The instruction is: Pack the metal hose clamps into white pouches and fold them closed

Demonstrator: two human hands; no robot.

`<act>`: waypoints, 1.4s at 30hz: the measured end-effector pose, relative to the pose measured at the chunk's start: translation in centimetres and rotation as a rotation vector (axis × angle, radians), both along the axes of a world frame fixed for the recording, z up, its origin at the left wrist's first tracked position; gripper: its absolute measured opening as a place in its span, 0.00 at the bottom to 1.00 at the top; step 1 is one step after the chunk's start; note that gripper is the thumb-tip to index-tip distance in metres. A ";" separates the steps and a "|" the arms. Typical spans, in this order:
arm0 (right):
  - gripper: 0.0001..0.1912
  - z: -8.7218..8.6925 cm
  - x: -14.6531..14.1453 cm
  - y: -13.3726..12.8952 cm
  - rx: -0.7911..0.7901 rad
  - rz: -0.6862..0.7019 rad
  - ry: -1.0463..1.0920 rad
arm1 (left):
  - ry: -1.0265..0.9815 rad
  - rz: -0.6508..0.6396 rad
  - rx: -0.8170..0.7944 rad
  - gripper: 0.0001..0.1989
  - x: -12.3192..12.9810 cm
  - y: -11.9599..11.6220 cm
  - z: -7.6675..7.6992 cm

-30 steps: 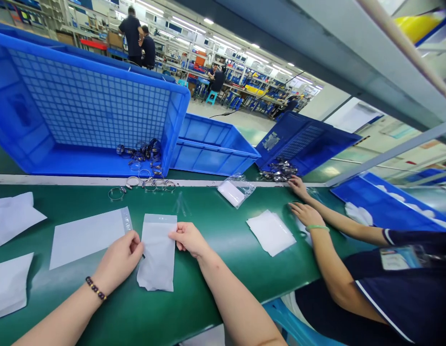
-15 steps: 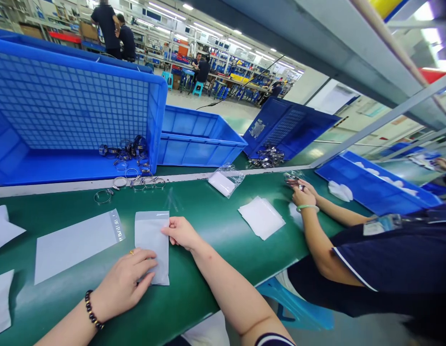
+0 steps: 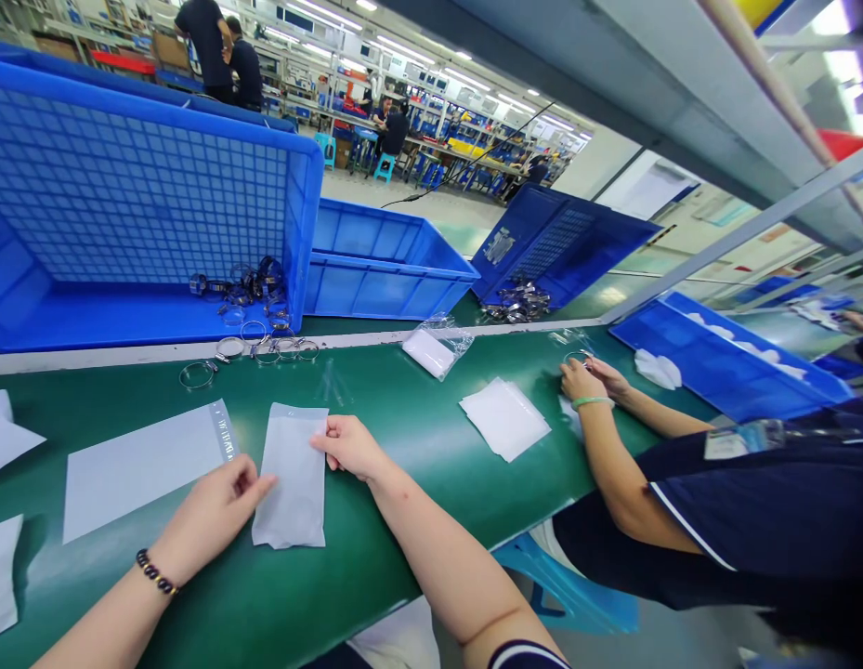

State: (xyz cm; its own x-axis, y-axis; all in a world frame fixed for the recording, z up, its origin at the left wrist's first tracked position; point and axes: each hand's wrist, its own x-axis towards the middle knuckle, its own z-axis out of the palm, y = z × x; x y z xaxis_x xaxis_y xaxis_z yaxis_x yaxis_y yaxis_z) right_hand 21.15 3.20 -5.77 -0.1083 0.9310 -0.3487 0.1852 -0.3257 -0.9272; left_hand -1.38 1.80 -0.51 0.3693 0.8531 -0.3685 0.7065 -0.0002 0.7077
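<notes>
A white plastic bag [image 3: 292, 492] lies upright before me on the green table [image 3: 375, 548]. My right hand [image 3: 347, 446] pinches its upper right edge between thumb and fingers. At the bag's left edge is my left hand [image 3: 218, 511], its thumb tip at the edge and its fingers curled; whether it grips the bag is unclear. A larger white sheet-like bag [image 3: 142, 469] with a printed strip lies to the left, partly behind my left hand. Metal ring clamps [image 3: 198, 374] rest beyond it near the table's back edge.
Blue crates [image 3: 389, 279] line the back, one holding clamps [image 3: 246, 283]. A stack of white bags [image 3: 505, 418] and a clear packet [image 3: 431, 353] lie to the right. Farther right, a person's hands [image 3: 588, 379] work beside another blue crate [image 3: 724, 358].
My left hand has moved left off the bag's face to its left edge, and its fingers have curled. The bag's lower left corner has shifted slightly left. My right hand keeps its pinch.
</notes>
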 end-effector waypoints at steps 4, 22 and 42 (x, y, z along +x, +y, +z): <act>0.07 0.5 0.0 -0.2 -0.020 -0.003 0.019 | -0.354 0.331 -0.186 0.26 0.2 1.1 -0.5; 0.10 2.1 0.2 -0.6 -0.069 0.003 0.140 | -0.243 0.218 -0.164 0.10 1.5 3.3 0.1; 0.13 1.4 -0.7 -0.1 -0.144 0.002 0.236 | -0.406 0.300 -0.236 0.10 0.6 2.2 -2.0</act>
State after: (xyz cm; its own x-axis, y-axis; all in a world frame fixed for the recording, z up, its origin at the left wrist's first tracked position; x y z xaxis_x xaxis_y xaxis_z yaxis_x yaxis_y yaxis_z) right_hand 20.41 3.12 -4.34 -0.2044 0.8731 -0.4425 -0.0294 -0.4573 -0.8888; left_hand -0.74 3.99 -2.48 0.2752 0.8542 -0.4411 0.3221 0.3504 0.8795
